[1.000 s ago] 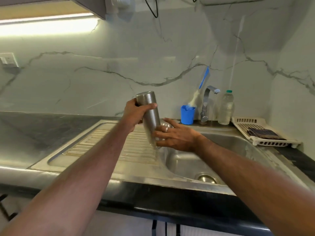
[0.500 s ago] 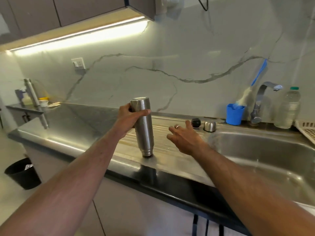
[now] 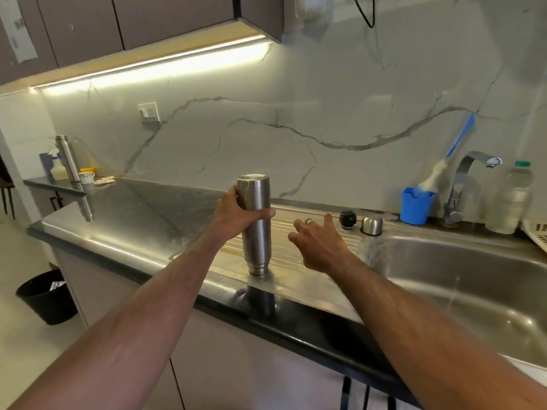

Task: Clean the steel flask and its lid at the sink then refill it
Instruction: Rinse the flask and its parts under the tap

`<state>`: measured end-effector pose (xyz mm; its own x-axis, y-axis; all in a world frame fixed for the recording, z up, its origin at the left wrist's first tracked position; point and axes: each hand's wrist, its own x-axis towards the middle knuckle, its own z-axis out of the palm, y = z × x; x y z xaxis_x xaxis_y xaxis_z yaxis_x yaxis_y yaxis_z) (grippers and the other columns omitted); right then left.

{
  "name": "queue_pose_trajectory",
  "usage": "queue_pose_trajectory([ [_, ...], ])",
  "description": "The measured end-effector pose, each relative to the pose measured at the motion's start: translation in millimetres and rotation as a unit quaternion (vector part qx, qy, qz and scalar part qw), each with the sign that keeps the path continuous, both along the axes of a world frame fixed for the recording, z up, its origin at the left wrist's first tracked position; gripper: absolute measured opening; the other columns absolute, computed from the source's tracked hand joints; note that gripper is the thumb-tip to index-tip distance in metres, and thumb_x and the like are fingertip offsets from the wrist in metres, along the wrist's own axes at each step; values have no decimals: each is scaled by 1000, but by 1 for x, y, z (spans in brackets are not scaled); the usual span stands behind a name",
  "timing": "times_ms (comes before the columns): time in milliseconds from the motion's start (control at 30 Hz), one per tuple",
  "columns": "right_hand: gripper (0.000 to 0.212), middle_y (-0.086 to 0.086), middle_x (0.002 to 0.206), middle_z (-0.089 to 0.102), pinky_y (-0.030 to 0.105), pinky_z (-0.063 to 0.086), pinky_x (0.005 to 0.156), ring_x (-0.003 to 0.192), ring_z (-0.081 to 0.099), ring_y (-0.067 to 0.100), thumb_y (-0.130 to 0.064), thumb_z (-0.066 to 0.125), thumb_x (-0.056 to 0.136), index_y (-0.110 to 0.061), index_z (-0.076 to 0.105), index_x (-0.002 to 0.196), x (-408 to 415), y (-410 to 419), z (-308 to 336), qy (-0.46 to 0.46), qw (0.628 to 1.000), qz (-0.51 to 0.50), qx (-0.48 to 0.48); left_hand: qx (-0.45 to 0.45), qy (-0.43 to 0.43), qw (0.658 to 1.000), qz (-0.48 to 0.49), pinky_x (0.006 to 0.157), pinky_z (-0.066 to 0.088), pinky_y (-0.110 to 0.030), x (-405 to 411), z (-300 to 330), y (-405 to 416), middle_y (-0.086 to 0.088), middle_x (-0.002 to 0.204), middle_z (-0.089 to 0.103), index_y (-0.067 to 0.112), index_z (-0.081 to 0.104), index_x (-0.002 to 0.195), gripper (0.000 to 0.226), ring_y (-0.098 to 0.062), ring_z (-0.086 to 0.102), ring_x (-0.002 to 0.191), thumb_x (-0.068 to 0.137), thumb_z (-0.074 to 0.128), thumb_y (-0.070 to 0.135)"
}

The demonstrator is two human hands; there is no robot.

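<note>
Leftmost, on the floor: a black round waste bin (image 3: 47, 295). On the far counter end above it: a tall slim steel bottle (image 3: 68, 158) standing upright, a spray bottle and small containers beside it, details too blurred to tell.

Centre-left: the left hand (image 3: 236, 213), fingers and thumb wrapped round the upper body of the cylindrical brushed-steel flask (image 3: 256, 223). The flask stands inverted and near upright, its narrow threaded mouth down on the ribbed stainless-steel drainboard (image 3: 307, 250), close to the front edge of the black counter (image 3: 142, 208).

Centre: the right hand (image 3: 321, 247), ring on one finger, fingers loosely spread, holding nothing, just beside the flask and apart from it, above the drainboard.

Centre-right, at the rear of the drainboard: a black round stopper (image 3: 347, 220) and a domed steel cap (image 3: 372, 225), side by side, not touching.

Right: a blue plastic cup (image 3: 416, 208) holding a blue-handled bottle brush (image 3: 457, 143); a curved steel tap (image 3: 461, 184); a clear plastic bottle with green cap (image 3: 513, 198); the stainless-steel sink basin (image 3: 461, 279) below.
</note>
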<state>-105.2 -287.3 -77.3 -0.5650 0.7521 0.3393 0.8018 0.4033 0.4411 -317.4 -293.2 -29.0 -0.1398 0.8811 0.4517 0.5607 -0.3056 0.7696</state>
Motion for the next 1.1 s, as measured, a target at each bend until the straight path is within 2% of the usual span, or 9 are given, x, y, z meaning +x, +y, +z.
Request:
queue_pose_trajectory([
  [300,45,10,144,49,66,34,106,124,55,28,-21,70,89,-22,57,132,-1,-9,9,23,1000,-2,-6,-16,10,1000,23,94,51,-37,-6,-4,-9,-7,131,61,15,49,140,93,-23,59,117,64,92,49],
  [367,45,10,145,49,66,34,107,125,55,28,-21,71,89,-22,57,132,-1,-11,12,29,1000,-2,-8,7,3,998,54,96,51,-40,-7,-4,-14,-8,137,57,18,43,144,104,-25,58,120,60,90,58],
  [433,45,10,145,49,68,31,109,127,54,28,-19,70,89,-22,57,133,-1,-12,13,38,999,-1,-8,79,0,993,93,95,50,-41,-6,-4,-22,-7,142,51,22,41,143,105,-25,53,124,59,85,66],
  [600,40,10,143,51,67,33,108,127,55,28,-18,67,90,-20,59,129,4,-10,16,61,998,-7,-4,290,92,937,173,88,52,-42,12,11,-38,-6,124,54,17,54,125,79,-23,56,111,70,73,71],
  [733,32,9,136,53,65,35,105,121,58,28,-15,64,90,-18,62,122,22,-10,16,91,995,-31,-10,346,190,913,102,78,48,-35,59,14,-33,-6,101,60,12,61,103,43,-20,58,92,83,70,49],
  [800,30,8,132,54,62,36,104,118,58,28,-13,62,89,-20,62,119,35,-9,14,101,993,-54,-17,329,197,922,46,71,47,-33,83,4,-21,2,86,59,15,60,91,26,-15,56,80,85,73,37],
  [900,31,6,126,54,59,36,104,116,57,28,-13,59,88,-22,60,118,61,-6,7,104,989,-95,-39,222,125,967,-12,59,53,-37,116,-20,2,8,69,59,17,60,76,22,-13,57,64,86,76,28],
  [967,34,4,124,55,58,36,105,114,57,28,-13,60,87,-23,60,119,80,0,1,107,986,-118,-49,140,86,986,-23,59,54,-36,136,-42,20,8,62,61,20,61,69,24,-13,60,60,85,78,28],
  [1100,40,2,128,57,56,36,106,120,53,24,-15,64,86,-26,58,124,113,24,-9,147,976,-143,-71,36,113,992,-54,62,52,-30,159,-75,58,9,62,63,26,62,64,27,-11,60,60,83,81,28],
])
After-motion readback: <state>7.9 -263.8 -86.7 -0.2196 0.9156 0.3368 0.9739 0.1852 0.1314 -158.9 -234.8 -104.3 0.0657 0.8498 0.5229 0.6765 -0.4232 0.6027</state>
